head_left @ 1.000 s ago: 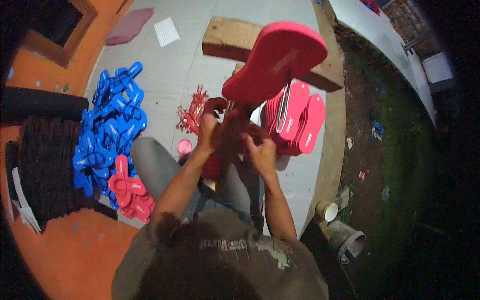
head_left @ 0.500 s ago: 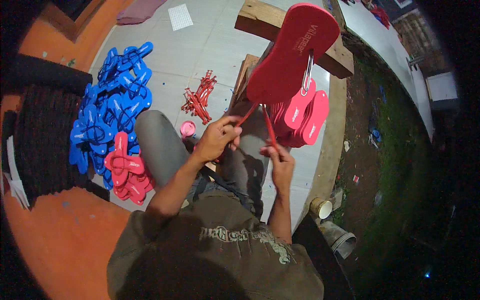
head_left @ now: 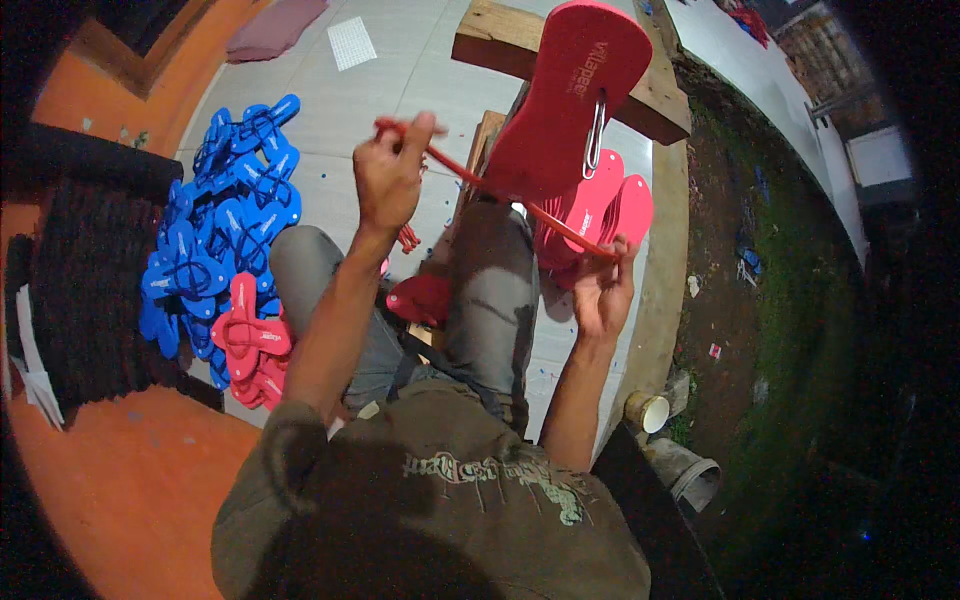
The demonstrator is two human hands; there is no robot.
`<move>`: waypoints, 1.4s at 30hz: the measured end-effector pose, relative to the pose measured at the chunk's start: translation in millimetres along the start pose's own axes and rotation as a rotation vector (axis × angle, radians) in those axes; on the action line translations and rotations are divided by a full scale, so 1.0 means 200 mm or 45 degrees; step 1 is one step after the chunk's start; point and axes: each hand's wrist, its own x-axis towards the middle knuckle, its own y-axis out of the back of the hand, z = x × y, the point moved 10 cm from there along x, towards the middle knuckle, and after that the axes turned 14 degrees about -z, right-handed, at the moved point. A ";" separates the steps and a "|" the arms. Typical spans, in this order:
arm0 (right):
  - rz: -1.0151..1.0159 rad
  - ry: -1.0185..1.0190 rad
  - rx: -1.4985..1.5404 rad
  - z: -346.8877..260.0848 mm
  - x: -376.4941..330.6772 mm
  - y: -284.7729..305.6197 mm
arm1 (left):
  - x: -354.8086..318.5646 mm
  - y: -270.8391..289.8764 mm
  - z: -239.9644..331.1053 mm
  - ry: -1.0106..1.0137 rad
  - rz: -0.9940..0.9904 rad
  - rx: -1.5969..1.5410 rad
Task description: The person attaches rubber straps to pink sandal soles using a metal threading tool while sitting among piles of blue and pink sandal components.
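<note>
I see the left hand (head_left: 388, 178) closed on one end of a thin red rubber sandal strap (head_left: 500, 195) and the right hand (head_left: 603, 290) pinching the other, stretched beneath the upright red foam sole (head_left: 575, 95). I judge fitting half-finished; finished blue sandals (head_left: 215, 220) lie piled.

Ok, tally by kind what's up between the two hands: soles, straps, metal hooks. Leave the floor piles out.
red flip-flop sole: 1
red strap: 1, gripped by left hand and right hand
metal hook: 1
Total: 3
</note>
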 end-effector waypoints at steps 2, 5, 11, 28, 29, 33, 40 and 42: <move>-0.015 0.006 -0.376 -0.04 0.11 -0.12 | -0.01 -0.01 0.41 -0.883 0.200 0.094; 0.102 0.065 -1.166 -0.09 0.21 -0.44 | 0.01 -0.11 0.74 -1.307 0.427 0.317; -0.322 0.188 -2.061 0.00 0.40 -0.69 | 0.09 -0.33 0.87 -1.228 0.193 0.442; -0.624 0.178 -0.937 0.05 0.26 -0.70 | 0.30 -0.45 0.80 -0.624 -0.588 -0.019; -0.619 0.210 -0.957 0.05 0.25 -0.70 | 0.30 -0.46 0.79 -0.639 -0.592 -0.069; -0.618 0.222 -0.947 0.07 0.23 -0.72 | 0.29 -0.42 0.80 -0.746 -0.471 0.099; -0.588 -0.339 -0.991 0.13 0.26 -0.72 | 0.27 -0.38 0.79 -0.684 -0.316 0.158; -0.581 -0.452 -1.025 0.12 0.27 -0.75 | 0.25 -0.37 0.83 -0.716 -0.240 0.255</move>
